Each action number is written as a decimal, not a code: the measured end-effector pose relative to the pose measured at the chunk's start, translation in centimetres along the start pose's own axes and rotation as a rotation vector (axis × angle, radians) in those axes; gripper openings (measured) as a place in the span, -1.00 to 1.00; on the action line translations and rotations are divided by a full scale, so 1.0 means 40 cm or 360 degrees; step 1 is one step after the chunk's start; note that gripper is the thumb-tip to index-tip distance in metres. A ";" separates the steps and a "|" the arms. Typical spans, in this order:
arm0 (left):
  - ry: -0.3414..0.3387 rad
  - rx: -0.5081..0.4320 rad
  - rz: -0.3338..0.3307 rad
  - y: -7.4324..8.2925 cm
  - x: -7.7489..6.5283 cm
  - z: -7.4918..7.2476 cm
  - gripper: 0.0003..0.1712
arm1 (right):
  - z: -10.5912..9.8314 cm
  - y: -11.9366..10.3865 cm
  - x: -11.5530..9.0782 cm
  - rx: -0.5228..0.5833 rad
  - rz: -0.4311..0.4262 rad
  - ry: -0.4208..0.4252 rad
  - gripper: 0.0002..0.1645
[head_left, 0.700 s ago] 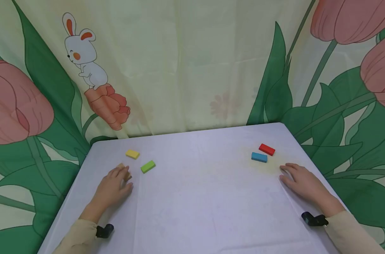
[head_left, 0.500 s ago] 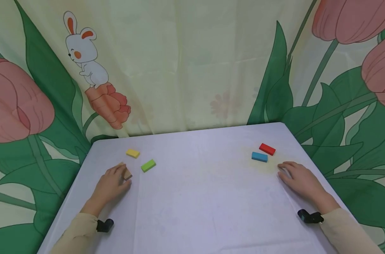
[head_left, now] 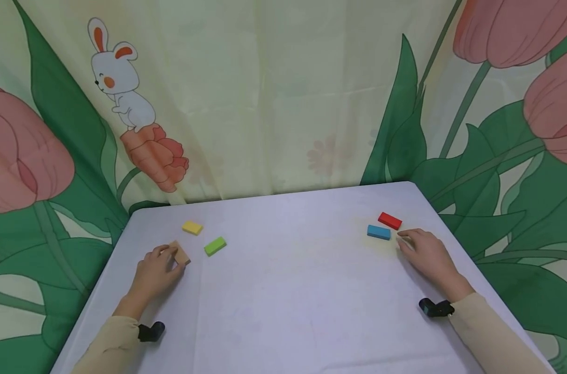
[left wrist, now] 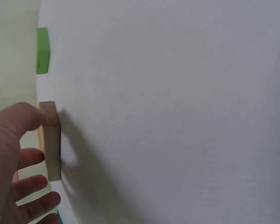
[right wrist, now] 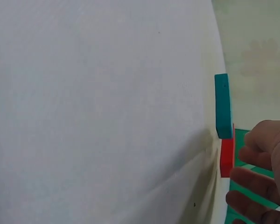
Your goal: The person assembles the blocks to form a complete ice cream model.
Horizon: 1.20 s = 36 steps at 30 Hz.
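My left hand [head_left: 151, 275] is at a plain wooden block [head_left: 181, 254] lying on the left of the table; its thumb and index finger pinch it. The left wrist view shows the thumb tip against the upper end of this wooden block [left wrist: 52, 144], with the other fingers spread below. On the right, my right hand [head_left: 428, 255] hovers with relaxed fingers beside a blue block [head_left: 379, 232] and a red block [head_left: 389, 221]. Nothing is held in it. From the right wrist, the blue block [right wrist: 223, 106] stands out in front of the partly hidden red block [right wrist: 227, 157].
Beyond the left hand lie a yellow block [head_left: 192, 227] and a green block [head_left: 215, 246]. A white cloth [head_left: 283, 291] covers the table. Behind its far edge hangs a curtain [head_left: 265, 104] printed with tulips and a rabbit.
The left fingers have drawn back off the top of the wooden block to its side and end. My right hand has moved leftward and forward, closer to the blue and red blocks.
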<state>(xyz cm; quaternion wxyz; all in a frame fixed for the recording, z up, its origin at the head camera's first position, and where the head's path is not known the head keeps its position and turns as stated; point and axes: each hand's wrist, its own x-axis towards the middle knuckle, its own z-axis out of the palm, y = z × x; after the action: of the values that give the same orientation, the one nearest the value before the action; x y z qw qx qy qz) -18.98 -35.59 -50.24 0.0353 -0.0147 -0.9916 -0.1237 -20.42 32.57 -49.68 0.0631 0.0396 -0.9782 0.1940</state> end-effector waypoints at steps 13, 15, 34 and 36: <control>-0.0119 -0.0049 -0.0082 -0.007 0.015 -0.024 -0.35 | 0.021 -0.025 0.031 0.0060 0.0080 -0.0051 -0.52; -0.0122 -0.0047 -0.0087 -0.005 0.012 -0.025 -0.36 | 0.022 -0.026 0.033 0.0078 0.0084 -0.0055 -0.52; -0.0175 -0.0028 -0.0019 0.046 -0.051 -0.036 -0.45 | 0.033 -0.031 0.038 0.0097 0.0114 -0.0038 -0.55; -0.0177 -0.0019 0.0006 0.054 -0.057 -0.038 -0.45 | 0.034 -0.032 0.040 0.0097 0.0127 -0.0015 -0.56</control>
<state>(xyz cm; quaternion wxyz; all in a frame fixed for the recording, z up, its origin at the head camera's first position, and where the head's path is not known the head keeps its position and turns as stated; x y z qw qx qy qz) -16.52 -33.92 -48.40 -0.0197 -0.0234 -0.9912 -0.1285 -22.01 30.78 -50.25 0.0493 0.0033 -0.9729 0.2258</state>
